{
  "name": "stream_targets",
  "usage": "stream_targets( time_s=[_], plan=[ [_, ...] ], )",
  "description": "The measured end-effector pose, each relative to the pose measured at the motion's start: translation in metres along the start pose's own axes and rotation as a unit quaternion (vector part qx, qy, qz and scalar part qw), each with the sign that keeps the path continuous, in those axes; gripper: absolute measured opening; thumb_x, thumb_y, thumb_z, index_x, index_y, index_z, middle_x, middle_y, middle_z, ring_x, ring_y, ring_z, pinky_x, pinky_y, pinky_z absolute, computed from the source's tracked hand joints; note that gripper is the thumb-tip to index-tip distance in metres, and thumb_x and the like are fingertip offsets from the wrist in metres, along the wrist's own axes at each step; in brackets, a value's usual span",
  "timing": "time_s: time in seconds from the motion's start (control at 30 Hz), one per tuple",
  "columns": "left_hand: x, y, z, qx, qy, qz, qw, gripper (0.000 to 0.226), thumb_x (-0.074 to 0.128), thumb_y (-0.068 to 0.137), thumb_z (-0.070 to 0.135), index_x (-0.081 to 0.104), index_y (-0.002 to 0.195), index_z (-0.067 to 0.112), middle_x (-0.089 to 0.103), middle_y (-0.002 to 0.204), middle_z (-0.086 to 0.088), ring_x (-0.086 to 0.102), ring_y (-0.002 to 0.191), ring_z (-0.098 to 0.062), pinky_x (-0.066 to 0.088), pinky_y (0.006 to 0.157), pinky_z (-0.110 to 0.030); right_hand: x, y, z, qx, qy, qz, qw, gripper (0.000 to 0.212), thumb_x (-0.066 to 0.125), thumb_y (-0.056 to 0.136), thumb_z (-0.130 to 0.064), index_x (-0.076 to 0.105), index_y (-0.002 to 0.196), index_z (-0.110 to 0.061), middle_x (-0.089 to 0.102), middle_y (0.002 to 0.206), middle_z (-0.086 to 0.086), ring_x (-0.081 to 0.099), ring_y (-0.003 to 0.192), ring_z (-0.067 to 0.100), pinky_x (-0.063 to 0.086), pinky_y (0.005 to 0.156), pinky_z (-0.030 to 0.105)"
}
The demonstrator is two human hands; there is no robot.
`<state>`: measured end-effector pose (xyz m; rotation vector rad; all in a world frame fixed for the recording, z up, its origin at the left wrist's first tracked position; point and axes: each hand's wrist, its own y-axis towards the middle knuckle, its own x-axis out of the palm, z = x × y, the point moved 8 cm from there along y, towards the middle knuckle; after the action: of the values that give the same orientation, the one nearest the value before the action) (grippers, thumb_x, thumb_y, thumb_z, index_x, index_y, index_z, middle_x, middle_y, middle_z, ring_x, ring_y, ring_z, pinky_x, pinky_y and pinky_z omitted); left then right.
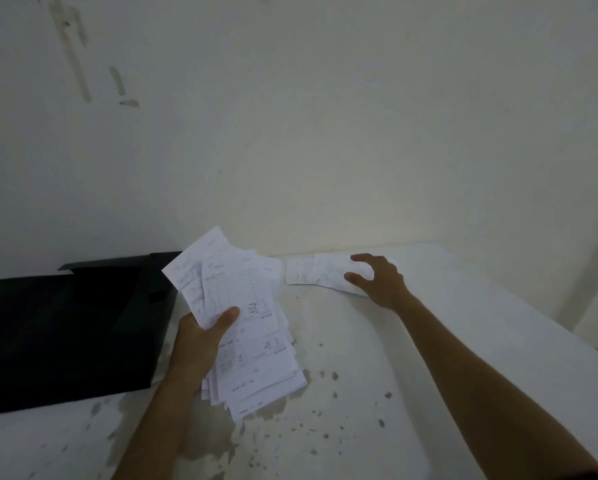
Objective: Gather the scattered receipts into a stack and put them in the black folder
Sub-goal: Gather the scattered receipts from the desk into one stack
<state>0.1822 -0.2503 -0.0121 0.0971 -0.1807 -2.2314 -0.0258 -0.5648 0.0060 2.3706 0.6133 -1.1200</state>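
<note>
The left hand (195, 344) grips a loose stack of receipts (245, 327), thumb pressed across the printed top sheet and fingers curled behind the bundle. The sheets fan out unevenly from that grip: some corners stick up and away toward the wall, others hang down toward the person, their edges not squared. The stack is lifted off the table (446, 358), tilted, with its lower end close above the stained surface.

Just left of the gripping hand lies the black folder (65, 334), flat on the table, its flap (117, 263) raised at the far edge against the wall. The stack's left edge overlaps the folder's right side in the view; whether they touch cannot be told.

Further right of the grip, well apart from the stack, the right hand (377, 278) reaches across the table with fingers curled down onto the loose receipts (321, 273), which lie flat near the wall. At least 2 sheets overlap there; thumb and fingertips press on the nearest one, pinching its right end.

Dark specks and smears mark the table below both forearms, and the wall (325, 116) shows grey streaks at upper left.
</note>
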Motion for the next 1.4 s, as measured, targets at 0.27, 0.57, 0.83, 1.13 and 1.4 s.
stream_targets(
  time_s=[0.27, 0.57, 0.83, 1.13, 1.4],
  plan=[
    [0.000, -0.001, 0.003, 0.002, 0.003, -0.003, 1.000, 0.025, 0.072, 0.087, 0.014, 0.066, 0.095, 0.037, 0.074, 0.083, 0.028, 0.071, 0.082, 0.006, 0.055, 0.062, -0.011, 0.044, 0.079, 0.019, 0.015, -0.155, -0.162, 0.974, 0.106, 0.053, 0.068, -0.090, 0.024, 0.156, -0.039, 0.017, 0.168, -0.001, 0.016, 0.154, 0.027, 0.013, 0.122, 0.058],
    [-0.001, -0.002, 0.005, -0.009, -0.009, -0.004, 1.000, 0.027, 0.075, 0.086, 0.016, 0.069, 0.105, 0.033, 0.076, 0.108, 0.011, 0.072, 0.102, -0.009, 0.059, 0.086, -0.033, 0.028, 0.079, -0.002, 0.019, -0.222, -0.190, 0.956, 0.114, 0.069, 0.052, -0.088, 0.041, 0.148, -0.033, 0.047, 0.149, 0.003, 0.044, 0.137, 0.031, 0.030, 0.113, 0.049],
    [-0.005, 0.000, 0.011, 0.033, 0.027, 0.011, 0.999, 0.076, 0.078, 0.083, 0.018, 0.035, 0.145, 0.025, 0.058, 0.138, 0.007, 0.057, 0.123, -0.009, 0.049, 0.102, -0.039, 0.025, 0.061, -0.004, 0.029, -0.143, -0.175, 0.974, 0.078, 0.080, 0.075, -0.052, 0.051, 0.138, -0.017, 0.053, 0.143, 0.005, 0.052, 0.127, 0.027, 0.043, 0.095, 0.039],
    [-0.004, 0.000, 0.007, 0.016, 0.020, 0.010, 1.000, 0.065, 0.076, 0.085, 0.018, 0.043, 0.140, 0.023, 0.063, 0.130, 0.005, 0.062, 0.118, -0.015, 0.052, 0.099, -0.045, 0.018, 0.036, 0.000, 0.035, -0.088, -0.193, 0.977, 0.084, 0.083, 0.072, -0.053, 0.047, 0.143, -0.025, 0.048, 0.148, 0.007, 0.050, 0.131, 0.028, 0.042, 0.106, 0.045],
    [-0.005, 0.003, 0.001, 0.001, 0.016, 0.011, 1.000, 0.062, 0.076, 0.084, 0.022, 0.046, 0.138, 0.024, 0.063, 0.131, 0.003, 0.063, 0.117, -0.017, 0.053, 0.098, -0.050, 0.019, 0.032, 0.007, 0.064, -0.147, -0.206, 0.965, 0.096, 0.082, 0.065, -0.066, 0.047, 0.146, -0.027, 0.047, 0.149, 0.003, 0.044, 0.138, 0.027, 0.038, 0.111, 0.045]
  ],
)
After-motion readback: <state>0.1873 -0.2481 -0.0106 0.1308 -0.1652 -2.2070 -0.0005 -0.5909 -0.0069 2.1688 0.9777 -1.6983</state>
